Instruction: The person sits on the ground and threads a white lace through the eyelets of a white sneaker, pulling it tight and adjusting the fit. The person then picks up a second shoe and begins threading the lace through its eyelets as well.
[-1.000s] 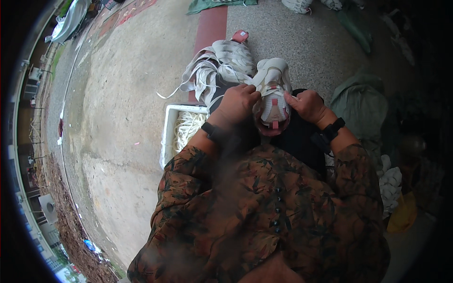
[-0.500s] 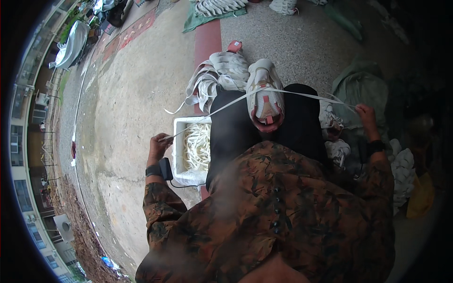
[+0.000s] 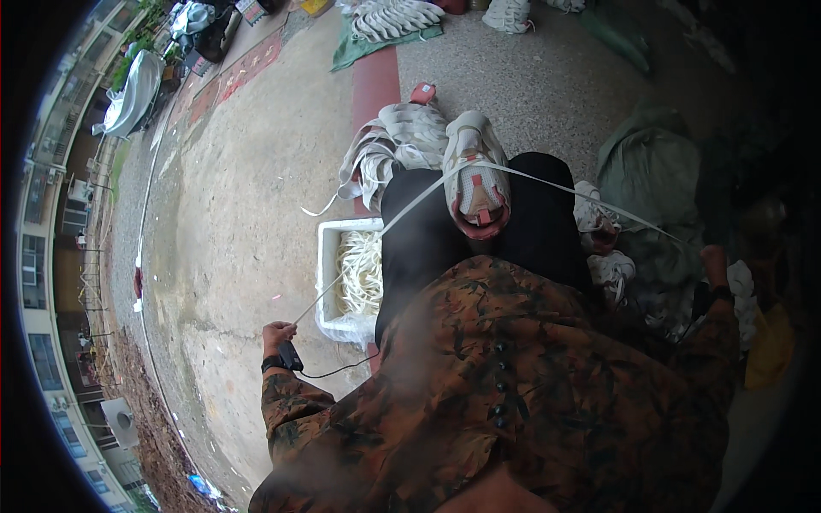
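A white shoe [image 3: 466,141] with a pinkish-red lining rests between my black-trousered knees, its heel opening toward me. From its front, one white shoelace [image 3: 416,203] runs out to both sides, pulled straight. At the left, beyond the foam box, my left hand [image 3: 278,335] is closed on one end of it. My right hand [image 3: 715,265], far out in the dim right side, is closed at the other end, though its fingers are hard to make out. Both arms are spread wide and each wrist wears a dark band.
Left of my legs stands a white foam box [image 3: 327,282] holding loose white laces [image 3: 361,272]. White shoe uppers [image 3: 412,135] are piled beyond it. More white shoes [image 3: 599,218] and a green sack [image 3: 646,162] lie at the right. Stacked uppers [image 3: 393,21] lie farther off.
Both hands have moved outward and nearer my body, drawing the shoelace longer and straighter on either side. The shoe stays between my knees.
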The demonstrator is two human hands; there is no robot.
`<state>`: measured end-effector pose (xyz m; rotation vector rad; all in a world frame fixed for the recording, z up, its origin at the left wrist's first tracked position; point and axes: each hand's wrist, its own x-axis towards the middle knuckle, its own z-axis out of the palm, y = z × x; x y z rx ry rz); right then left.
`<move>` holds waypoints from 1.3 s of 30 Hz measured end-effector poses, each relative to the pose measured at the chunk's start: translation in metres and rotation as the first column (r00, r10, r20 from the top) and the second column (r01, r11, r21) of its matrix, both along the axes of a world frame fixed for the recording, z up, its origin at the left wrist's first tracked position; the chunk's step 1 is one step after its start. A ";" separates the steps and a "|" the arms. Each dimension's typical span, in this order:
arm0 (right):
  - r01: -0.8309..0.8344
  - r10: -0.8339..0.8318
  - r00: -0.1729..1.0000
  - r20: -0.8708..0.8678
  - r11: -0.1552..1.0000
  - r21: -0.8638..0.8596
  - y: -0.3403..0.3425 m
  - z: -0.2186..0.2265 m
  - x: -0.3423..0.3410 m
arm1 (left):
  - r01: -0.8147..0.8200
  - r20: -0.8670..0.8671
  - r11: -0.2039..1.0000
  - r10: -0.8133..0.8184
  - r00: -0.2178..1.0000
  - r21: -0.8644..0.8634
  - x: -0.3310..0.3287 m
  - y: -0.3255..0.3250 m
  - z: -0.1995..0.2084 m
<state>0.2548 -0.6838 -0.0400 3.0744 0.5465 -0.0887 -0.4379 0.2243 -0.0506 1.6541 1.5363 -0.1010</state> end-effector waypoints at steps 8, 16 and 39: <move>0.229 0.487 0.431 -0.760 0.755 0.614 0.358 0.081 -0.059 | 0.097 0.351 0.940 0.026 0.936 -0.328 0.221 -0.084 0.015; 0.030 0.652 0.601 -0.463 0.560 0.828 0.532 0.061 -0.072 | 0.858 0.611 0.492 -0.728 0.311 0.148 0.436 -0.163 0.085; -0.194 0.362 0.930 -0.064 0.632 0.750 0.567 0.042 -0.107 | 0.392 0.749 0.915 -0.325 0.577 0.095 0.449 -0.188 0.069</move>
